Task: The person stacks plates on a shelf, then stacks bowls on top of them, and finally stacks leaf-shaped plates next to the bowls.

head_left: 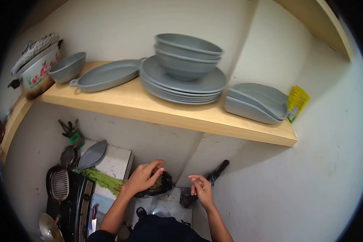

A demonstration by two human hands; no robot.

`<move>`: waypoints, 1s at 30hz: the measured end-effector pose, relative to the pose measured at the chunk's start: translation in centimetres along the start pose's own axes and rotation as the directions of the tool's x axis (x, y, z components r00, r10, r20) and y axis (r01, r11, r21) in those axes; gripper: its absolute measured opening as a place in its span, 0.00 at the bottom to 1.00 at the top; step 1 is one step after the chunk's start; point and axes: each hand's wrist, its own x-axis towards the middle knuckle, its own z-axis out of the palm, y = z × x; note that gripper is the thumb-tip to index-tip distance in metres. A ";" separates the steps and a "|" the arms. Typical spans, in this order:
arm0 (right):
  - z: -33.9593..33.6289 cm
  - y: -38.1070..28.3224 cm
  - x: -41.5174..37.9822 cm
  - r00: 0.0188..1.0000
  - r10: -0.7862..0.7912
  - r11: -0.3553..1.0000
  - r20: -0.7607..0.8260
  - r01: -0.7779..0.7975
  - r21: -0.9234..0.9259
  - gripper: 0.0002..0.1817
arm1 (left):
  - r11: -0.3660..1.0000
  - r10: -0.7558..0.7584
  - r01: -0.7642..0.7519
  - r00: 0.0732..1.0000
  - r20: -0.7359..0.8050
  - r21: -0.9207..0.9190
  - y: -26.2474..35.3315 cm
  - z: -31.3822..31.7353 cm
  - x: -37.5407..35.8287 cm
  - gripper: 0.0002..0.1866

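Note:
My left hand (146,177) hovers below the shelf with its thumb apart from its slightly bent fingers, holding nothing. Under its fingertips a black plastic bag (165,186) is partly covered by the hand. Long green leafy vegetables (105,181) lie on the white counter (117,159), their stalks reaching toward my left wrist. To the right, my right hand (201,191) is raised with loosely curled fingers, also with nothing in it. Behind it, a dark object with a long black handle (221,168) leans by the wall.
A wooden shelf (165,117) crosses above both hands, carrying stacked grey bowls (187,60), plates (181,98), an oval dish (109,75), trays (254,105) and a pot (40,70). A knife (94,215), a stove (74,205) and a grill pan (58,183) are at lower left.

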 end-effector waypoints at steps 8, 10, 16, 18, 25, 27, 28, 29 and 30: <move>9.2 6.9 3.1 0.928 0.226 0.974 0.297 -0.217 -0.064 0.15 | 0.874 -0.432 0.407 0.901 -0.039 -0.264 -18.2 2.8 -13.9 0.11; 11.5 7.9 4.0 0.898 0.265 0.964 0.352 -0.232 -0.133 0.15 | 0.853 -0.489 0.465 0.871 -0.051 -0.237 -18.7 1.6 -16.2 0.11; 19.1 11.5 7.1 0.744 0.310 0.948 0.592 -0.195 -0.252 0.15 | 0.768 -0.639 0.620 0.725 -0.256 -0.163 -18.8 -4.7 -21.3 0.13; 22.2 11.9 8.0 0.695 0.317 0.944 0.645 -0.164 -0.288 0.15 | 0.780 -0.621 0.592 0.698 -0.356 -0.200 -20.5 -6.2 -23.2 0.13; 31.5 14.7 11.1 0.599 0.357 0.928 0.717 -0.136 -0.348 0.15 | 0.726 -0.685 0.587 0.574 -0.448 -0.357 -24.5 -12.1 -27.2 0.13; 33.5 16.3 11.9 0.578 0.379 0.919 0.723 -0.142 -0.368 0.15 | 0.715 -0.699 0.508 0.543 -0.465 -0.481 -27.9 -12.4 -28.5 0.14; 34.3 17.1 12.3 0.567 0.413 0.907 0.713 -0.185 -0.378 0.15 | 0.635 -0.764 0.463 0.491 -0.417 -0.618 -29.4 -12.6 -29.0 0.15; 35.0 17.8 12.8 0.555 0.447 0.893 0.701 -0.228 -0.389 0.15 | 0.587 -0.801 0.436 0.438 -0.409 -0.682 -30.5 -13.0 -29.0 0.15; 35.7 18.6 13.2 0.542 0.482 0.876 0.689 -0.271 -0.400 0.14 | 0.535 -0.835 0.404 0.384 -0.394 -0.742 -31.6 -13.5 -28.8 0.15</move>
